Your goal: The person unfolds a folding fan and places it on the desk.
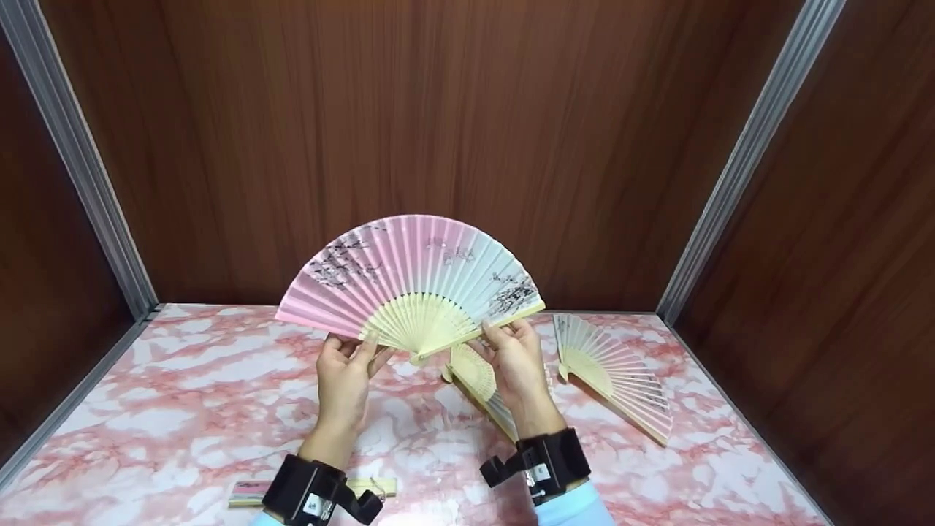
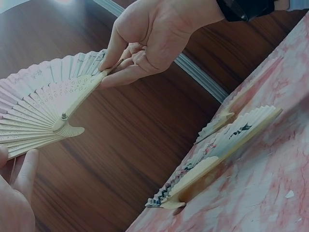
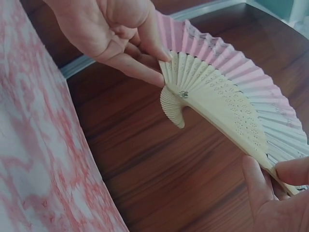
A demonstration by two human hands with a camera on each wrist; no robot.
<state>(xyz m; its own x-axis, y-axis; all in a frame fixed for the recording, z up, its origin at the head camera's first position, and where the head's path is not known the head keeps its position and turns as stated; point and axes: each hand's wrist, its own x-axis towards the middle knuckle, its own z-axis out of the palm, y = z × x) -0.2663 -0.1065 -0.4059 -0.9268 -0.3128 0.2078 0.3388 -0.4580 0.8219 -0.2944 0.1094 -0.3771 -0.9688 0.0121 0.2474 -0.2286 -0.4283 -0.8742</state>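
Now I see left hand (image 1: 345, 378) and right hand (image 1: 521, 369) pinching one pink-blue fan (image 1: 420, 281); below it lie two spread fans (image 1: 615, 376) (image 1: 476, 376), one folded fan (image 1: 247, 493).

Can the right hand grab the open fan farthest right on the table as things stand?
Probably not while the right hand pinches the pink-and-blue fan. Otherwise the way looks free: the rightmost fan lies to that hand's right, with nothing visible between.
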